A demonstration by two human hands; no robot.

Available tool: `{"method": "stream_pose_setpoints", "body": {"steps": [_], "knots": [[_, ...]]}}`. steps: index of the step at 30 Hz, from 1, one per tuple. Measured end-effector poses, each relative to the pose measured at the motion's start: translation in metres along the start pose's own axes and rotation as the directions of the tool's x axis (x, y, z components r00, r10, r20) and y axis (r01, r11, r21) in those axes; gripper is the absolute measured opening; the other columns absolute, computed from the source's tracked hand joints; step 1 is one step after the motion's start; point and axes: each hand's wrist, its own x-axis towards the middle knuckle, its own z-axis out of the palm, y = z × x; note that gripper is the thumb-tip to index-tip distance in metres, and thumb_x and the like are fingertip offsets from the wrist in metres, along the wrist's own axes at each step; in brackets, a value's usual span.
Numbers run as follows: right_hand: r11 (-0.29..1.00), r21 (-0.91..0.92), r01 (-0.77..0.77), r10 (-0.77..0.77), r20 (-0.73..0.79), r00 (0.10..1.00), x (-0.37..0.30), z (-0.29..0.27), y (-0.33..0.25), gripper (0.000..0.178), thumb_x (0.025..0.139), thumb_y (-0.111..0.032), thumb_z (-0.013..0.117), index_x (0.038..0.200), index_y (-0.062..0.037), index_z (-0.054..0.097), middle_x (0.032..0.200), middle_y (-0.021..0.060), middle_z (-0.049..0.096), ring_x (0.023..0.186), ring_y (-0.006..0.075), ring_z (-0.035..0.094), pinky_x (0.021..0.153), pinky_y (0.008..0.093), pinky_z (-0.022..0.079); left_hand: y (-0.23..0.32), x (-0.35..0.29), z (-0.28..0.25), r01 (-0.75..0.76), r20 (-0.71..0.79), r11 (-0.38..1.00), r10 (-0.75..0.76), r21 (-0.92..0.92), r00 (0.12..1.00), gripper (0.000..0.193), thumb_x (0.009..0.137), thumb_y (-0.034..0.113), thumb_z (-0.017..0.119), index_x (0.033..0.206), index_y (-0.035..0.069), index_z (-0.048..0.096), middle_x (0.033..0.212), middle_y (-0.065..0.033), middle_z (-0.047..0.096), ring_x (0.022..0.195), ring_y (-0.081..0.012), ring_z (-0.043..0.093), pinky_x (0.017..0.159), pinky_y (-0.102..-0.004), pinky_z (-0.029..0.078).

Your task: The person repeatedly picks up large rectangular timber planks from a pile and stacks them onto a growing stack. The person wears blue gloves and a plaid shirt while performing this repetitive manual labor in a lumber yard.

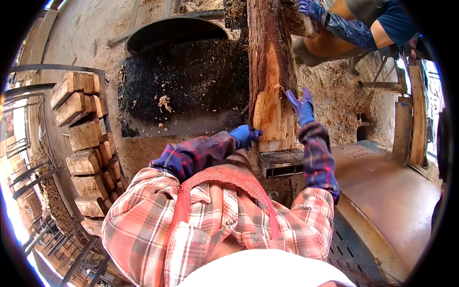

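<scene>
A log (pixel 270 62) with rough reddish bark lies lengthwise ahead of me. Its near end is stripped to pale wood, and a few loose fibres stick up there. My left hand (pixel 245 137), in a blue glove, is at the left edge of this near end. Its fingers are curled, and whatever they may hold is hidden. Beside the log's right edge is my right hand (pixel 303 107), gloved in bluish purple, with thumb and fingers spread and nothing in them. Under the near end sits a dark metal beam (pixel 281 163) with a hollow opening.
A black metal plate (pixel 186 91) strewn with wood chips lies left of the log. Sawn timber blocks (pixel 86 136) are stacked far left. At the top right, a co-worker's gloved hand (pixel 311 9) is near the log. A brown metal surface (pixel 382 184) extends at right.
</scene>
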Motion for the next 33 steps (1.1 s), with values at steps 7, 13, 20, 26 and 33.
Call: {"method": "stream_pose_setpoints", "body": {"steps": [7,13,20,26,33], "knots": [[0.955,0.230,0.188,-0.115,-0.296,0.948,0.032,0.074,0.006,0.094,0.070,-0.057,0.067,0.130,0.0086,0.037,0.129,0.0269,0.045,0.120,0.0360,0.044,0.102,0.0369,0.033,0.010,-0.003,-0.011,-0.182,-0.009,0.794,0.230,0.579,0.973,0.052,0.086,0.053,0.046,0.086,0.004,0.066,0.077,-0.0224,0.061,0.078,-0.0396,0.059,0.070,-0.0448,0.046],[0.948,0.232,0.217,-0.117,-0.381,0.917,0.038,0.073,0.016,0.084,0.071,-0.050,0.071,0.123,0.0103,0.044,0.120,0.0246,0.052,0.108,0.0339,0.052,0.094,0.0353,0.040,0.001,-0.006,-0.009,-0.199,-0.103,0.859,0.278,0.471,0.955,0.049,0.084,0.052,0.050,0.086,0.006,0.067,0.079,-0.0202,0.063,0.081,-0.0371,0.061,0.072,-0.0443,0.047],[0.906,0.332,0.264,-0.114,-0.407,0.906,0.037,0.084,0.016,0.086,0.073,-0.045,0.072,0.129,0.0102,0.038,0.128,0.0232,0.046,0.116,0.0309,0.047,0.100,0.0331,0.035,-0.009,0.002,-0.009,-0.210,-0.103,0.876,0.280,0.435,0.955,0.045,0.081,0.049,0.055,0.087,0.007,0.068,0.081,-0.0193,0.064,0.080,-0.0358,0.063,0.072,-0.0428,0.048],[0.962,0.197,0.188,-0.115,-0.332,0.936,0.016,0.104,-0.010,0.094,0.071,-0.053,0.070,0.131,0.0104,0.036,0.132,0.0258,0.042,0.126,0.0337,0.038,0.106,0.0350,0.028,-0.033,-0.024,-0.030,-0.177,-0.140,0.877,0.264,0.447,0.954,0.044,0.083,0.048,0.053,0.089,0.007,0.068,0.084,-0.0190,0.065,0.083,-0.0354,0.062,0.074,-0.0436,0.048],[0.971,0.063,0.229,-0.187,-0.390,0.901,-0.043,0.164,-0.095,0.092,0.067,-0.055,0.071,0.126,0.0093,0.042,0.125,0.0268,0.048,0.116,0.0366,0.047,0.099,0.0379,0.036,-0.084,-0.086,-0.100,-0.180,-0.200,0.836,0.324,0.518,0.925,0.044,0.085,0.047,0.051,0.087,0.006,0.067,0.082,-0.0199,0.064,0.081,-0.0366,0.061,0.074,-0.0444,0.047]]}}
